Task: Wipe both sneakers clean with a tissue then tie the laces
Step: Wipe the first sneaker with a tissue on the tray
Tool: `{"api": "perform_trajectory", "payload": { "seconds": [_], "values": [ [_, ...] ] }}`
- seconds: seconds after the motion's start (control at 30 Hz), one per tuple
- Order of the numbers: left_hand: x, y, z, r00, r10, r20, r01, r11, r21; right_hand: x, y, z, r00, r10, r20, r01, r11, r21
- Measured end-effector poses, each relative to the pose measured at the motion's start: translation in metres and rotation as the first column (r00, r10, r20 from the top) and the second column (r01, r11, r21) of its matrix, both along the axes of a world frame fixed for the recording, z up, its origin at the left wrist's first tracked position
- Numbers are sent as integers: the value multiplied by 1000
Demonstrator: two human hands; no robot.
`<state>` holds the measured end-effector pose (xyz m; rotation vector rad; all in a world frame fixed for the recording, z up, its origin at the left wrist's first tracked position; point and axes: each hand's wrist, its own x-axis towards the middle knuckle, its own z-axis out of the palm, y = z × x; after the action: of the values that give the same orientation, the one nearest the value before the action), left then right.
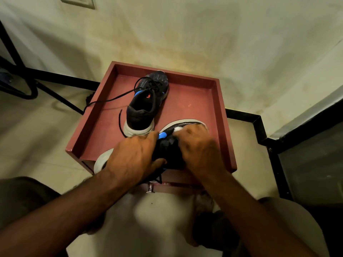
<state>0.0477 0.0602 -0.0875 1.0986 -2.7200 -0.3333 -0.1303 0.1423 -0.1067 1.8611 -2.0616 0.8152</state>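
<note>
Here, nearest to the person, the left hand [133, 156] grips the near sneaker [170, 151], which lies across the front edge of the red tray [220, 115]; its fingers curl over the dark upper and the thumb wraps under the side. Just to the right of it, the right hand [200, 145] presses a white tissue [177, 129] on the toe part of the same sneaker, with the fingers bent around the tissue. The white sole of this sneaker sticks out past the tray's front left corner. Further back inside the tray, the second sneaker [146, 102] stands upright with its toe towards the tray's far wall. Its black laces [111, 99] are untied, and one lace hangs over the tray's left rim.
</note>
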Motion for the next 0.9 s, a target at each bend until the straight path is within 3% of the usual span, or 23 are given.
{"api": "perform_trajectory", "payload": {
  "seconds": [0.07,0.13,0.27,0.33,0.53,0.63,0.73,0.87,0.9],
  "values": [
    [0,2,-4,998,-33,-48,33,999,-10,30,-2,-7,980,187,70,-189,982,19],
    [0,5,-3,998,-27,-65,25,999,-22,34,-1,-8,965,252,73,-257,964,64],
    [-1,5,-2,999,13,-35,-14,1000,-12,-23,7,8,996,-74,-41,74,997,4],
    [-3,5,-2,999,3,-35,-4,1000,-26,-30,10,10,990,-139,-17,139,990,-33],
    [-1,7,-2,995,-42,-91,44,999,22,25,-1,-7,971,216,101,-213,976,-39],
    [-1,7,0,1000,-16,-16,16,1000,-10,-14,4,4,1000,18,-6,-18,1000,-23],
    [-3,6,0,999,-21,29,22,1000,-13,-31,7,9,991,-132,29,134,988,-81],
    [-6,6,5,996,18,85,-37,973,227,21,-9,-2,985,145,92,-136,986,-100],
    [-6,6,6,997,-3,75,-14,974,225,30,-13,-3,976,184,113,-173,980,-97]
  ]
}}
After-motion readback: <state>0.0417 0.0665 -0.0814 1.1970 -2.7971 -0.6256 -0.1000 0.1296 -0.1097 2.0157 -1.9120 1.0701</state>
